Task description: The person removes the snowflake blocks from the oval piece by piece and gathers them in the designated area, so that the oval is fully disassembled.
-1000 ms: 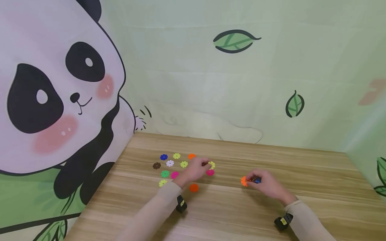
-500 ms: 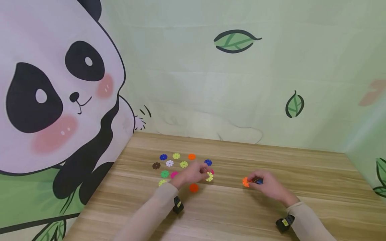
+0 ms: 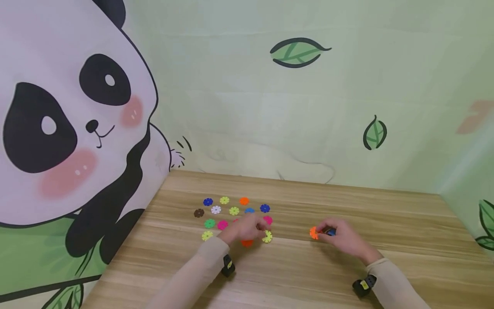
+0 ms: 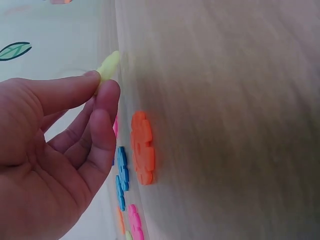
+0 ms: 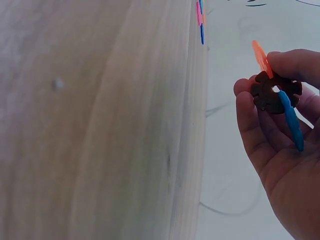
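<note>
My left hand (image 3: 247, 227) pinches a yellow notched interlocking disc (image 3: 267, 236) between thumb and forefinger. In the left wrist view this yellow disc (image 4: 109, 66) is edge-on, over the table near a flat orange disc (image 4: 143, 148). My right hand (image 3: 341, 237), off to the right, holds several discs slotted together. The right wrist view shows the joined piece: a brown disc (image 5: 266, 96) in the middle, an orange disc (image 5: 260, 56) on one side and a blue disc (image 5: 291, 120) on the other. Thumb and fingers grip it where brown meets orange.
Loose discs lie in rough rows on the wooden table (image 3: 301, 274), left of centre: a white disc (image 3: 216, 210), a green disc (image 3: 209, 223), a dark blue disc (image 3: 264, 208) and several others. My left forearm overlaps some. A printed panda wall (image 3: 127, 141) borders the left side.
My left hand has moved toward me with the yellow disc, uncovering the dark blue disc and then a lighter blue one. My right hand has stayed nearly still with its joined discs.
</note>
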`<action>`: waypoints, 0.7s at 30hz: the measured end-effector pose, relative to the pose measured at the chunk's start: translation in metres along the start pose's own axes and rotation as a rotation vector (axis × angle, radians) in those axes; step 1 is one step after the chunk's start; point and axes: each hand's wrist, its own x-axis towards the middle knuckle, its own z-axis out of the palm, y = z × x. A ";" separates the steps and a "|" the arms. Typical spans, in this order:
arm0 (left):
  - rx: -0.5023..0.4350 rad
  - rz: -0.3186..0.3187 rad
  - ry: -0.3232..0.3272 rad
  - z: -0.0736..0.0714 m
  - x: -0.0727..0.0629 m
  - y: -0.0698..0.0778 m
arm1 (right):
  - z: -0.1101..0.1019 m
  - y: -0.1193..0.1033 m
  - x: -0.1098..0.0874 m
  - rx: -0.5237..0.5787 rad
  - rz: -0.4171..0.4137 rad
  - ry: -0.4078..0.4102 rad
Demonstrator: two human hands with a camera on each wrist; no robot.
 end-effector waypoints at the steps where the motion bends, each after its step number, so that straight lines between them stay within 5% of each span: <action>1: 0.004 -0.007 0.002 0.000 0.000 0.000 | 0.000 0.001 0.000 -0.002 -0.001 0.001; 21: 0.108 -0.014 0.031 0.004 -0.002 -0.001 | 0.001 -0.003 0.002 -0.005 0.013 -0.006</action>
